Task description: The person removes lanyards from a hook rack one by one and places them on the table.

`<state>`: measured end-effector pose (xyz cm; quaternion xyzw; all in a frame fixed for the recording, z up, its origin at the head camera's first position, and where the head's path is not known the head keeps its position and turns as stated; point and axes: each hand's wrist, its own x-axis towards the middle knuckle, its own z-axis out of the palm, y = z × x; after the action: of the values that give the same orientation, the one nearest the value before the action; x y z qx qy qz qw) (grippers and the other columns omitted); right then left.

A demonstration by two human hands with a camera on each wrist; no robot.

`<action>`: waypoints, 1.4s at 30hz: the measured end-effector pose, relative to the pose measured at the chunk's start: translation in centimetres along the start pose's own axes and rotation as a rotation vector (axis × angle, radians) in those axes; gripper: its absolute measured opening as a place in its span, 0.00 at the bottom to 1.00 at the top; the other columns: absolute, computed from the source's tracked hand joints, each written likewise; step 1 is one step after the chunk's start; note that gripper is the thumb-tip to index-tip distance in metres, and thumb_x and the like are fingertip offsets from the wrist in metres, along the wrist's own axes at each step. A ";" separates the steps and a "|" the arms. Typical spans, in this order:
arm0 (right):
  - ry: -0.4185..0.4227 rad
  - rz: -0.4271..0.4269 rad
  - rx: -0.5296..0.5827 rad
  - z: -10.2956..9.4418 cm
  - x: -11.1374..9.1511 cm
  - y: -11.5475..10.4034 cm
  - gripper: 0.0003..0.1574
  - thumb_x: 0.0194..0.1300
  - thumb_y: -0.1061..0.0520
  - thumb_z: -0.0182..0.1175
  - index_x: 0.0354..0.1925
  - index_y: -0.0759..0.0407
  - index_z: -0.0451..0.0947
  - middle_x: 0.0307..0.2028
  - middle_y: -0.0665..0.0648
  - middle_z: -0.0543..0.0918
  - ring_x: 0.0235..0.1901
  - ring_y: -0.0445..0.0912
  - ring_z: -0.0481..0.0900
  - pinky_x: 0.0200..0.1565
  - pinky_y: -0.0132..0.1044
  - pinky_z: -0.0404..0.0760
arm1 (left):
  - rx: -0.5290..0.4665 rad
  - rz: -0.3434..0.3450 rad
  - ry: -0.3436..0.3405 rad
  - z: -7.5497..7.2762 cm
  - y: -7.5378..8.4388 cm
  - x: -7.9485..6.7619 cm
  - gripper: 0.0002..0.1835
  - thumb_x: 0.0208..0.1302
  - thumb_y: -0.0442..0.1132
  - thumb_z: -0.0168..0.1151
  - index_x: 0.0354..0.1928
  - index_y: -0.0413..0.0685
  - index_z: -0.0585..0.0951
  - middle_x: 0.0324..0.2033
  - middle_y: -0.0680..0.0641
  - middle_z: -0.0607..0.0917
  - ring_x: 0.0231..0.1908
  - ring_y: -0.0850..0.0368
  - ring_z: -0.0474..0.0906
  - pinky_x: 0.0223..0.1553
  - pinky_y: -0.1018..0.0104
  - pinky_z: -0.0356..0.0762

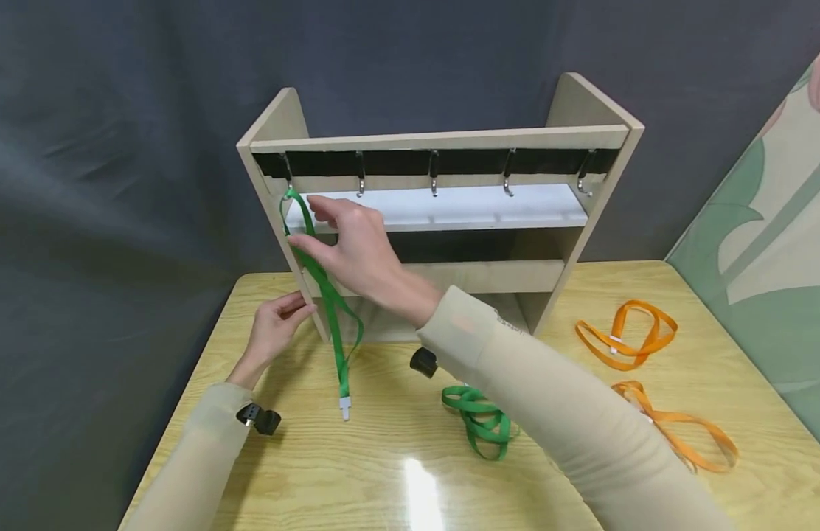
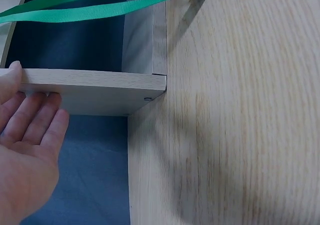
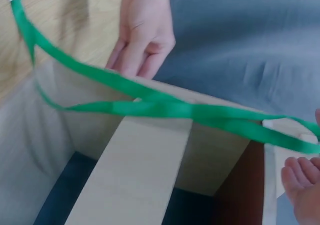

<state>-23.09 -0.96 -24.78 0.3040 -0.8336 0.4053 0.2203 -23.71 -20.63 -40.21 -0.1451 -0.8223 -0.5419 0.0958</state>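
A green lanyard (image 1: 327,291) hangs by its loop from the leftmost metal hook (image 1: 288,184) of a wooden rack (image 1: 443,140); its white clip (image 1: 345,408) dangles at the bottom. My right hand (image 1: 357,247) is beside the upper loop, thumb and fingers spread apart, the thumb tip close to the strap; whether it touches cannot be told. Low on the rack's left side, my left hand (image 1: 272,332) holds the side panel (image 2: 95,78), thumb at the front edge and fingers against the outer face.
Several bare hooks (image 1: 433,177) line the rack's black strip. A bunched green lanyard (image 1: 479,420) lies on the table (image 1: 357,472), partly behind my right sleeve. Two orange lanyards, one looped (image 1: 649,350) and one nearer (image 1: 689,420), lie at the right.
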 end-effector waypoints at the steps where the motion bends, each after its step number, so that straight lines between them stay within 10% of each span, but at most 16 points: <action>1: 0.002 -0.003 0.009 0.1 0.3 -0.2 0.32 0.60 0.48 0.68 0.58 0.62 0.76 0.45 0.56 0.83 0.43 0.45 0.80 0.46 0.28 0.73 | 0.001 0.000 0.001 0.0 0.0 0.0 0.17 0.64 0.28 0.61 0.54 0.28 0.78 0.45 0.32 0.82 0.44 0.44 0.80 0.40 0.76 0.76; 33: 0.101 0.148 0.128 -0.1 1.3 -2.6 0.14 0.67 0.54 0.61 0.46 0.61 0.82 0.35 0.50 0.86 0.32 0.33 0.80 0.35 0.24 0.74 | -0.007 -0.011 0.012 0.1 -0.1 -0.2 0.16 0.64 0.28 0.61 0.52 0.27 0.78 0.44 0.31 0.82 0.44 0.38 0.79 0.39 0.76 0.77; 42: 0.012 0.186 0.222 -2.7 0.9 -3.9 0.12 0.63 0.53 0.65 0.41 0.59 0.84 0.32 0.45 0.85 0.31 0.32 0.80 0.33 0.27 0.76 | -0.017 -0.012 0.017 0.2 -0.1 -0.2 0.16 0.63 0.27 0.61 0.52 0.27 0.78 0.45 0.31 0.81 0.45 0.38 0.79 0.39 0.75 0.77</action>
<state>-20.80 -0.98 -20.58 0.2457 -0.8067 0.5156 0.1517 -23.56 -20.54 -40.40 -0.1366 -0.8175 -0.5508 0.0983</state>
